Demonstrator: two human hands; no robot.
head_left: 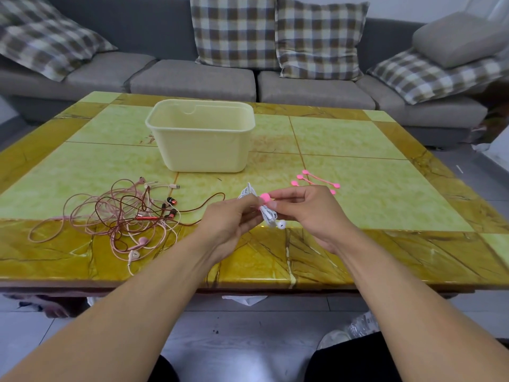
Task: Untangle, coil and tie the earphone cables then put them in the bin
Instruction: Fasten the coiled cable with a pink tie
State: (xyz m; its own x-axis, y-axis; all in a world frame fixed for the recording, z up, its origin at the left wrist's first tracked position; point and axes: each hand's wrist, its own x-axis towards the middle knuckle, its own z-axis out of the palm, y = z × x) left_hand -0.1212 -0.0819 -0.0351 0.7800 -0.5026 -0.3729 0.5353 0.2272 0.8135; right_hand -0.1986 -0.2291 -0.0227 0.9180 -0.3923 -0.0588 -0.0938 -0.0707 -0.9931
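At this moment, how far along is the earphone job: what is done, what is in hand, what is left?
Done: the white earphone cable is coiled into a bundle. In hand: the left hand grips that bundle while the right hand pinches a pink tie on it. Left: the pile of tangled earphones lies on the table, spare pink ties wait, and nothing shows inside the bin.

Glossy marbled stone table (344,139), matt plastic bin (203,144), woven cloth sofa (192,78)
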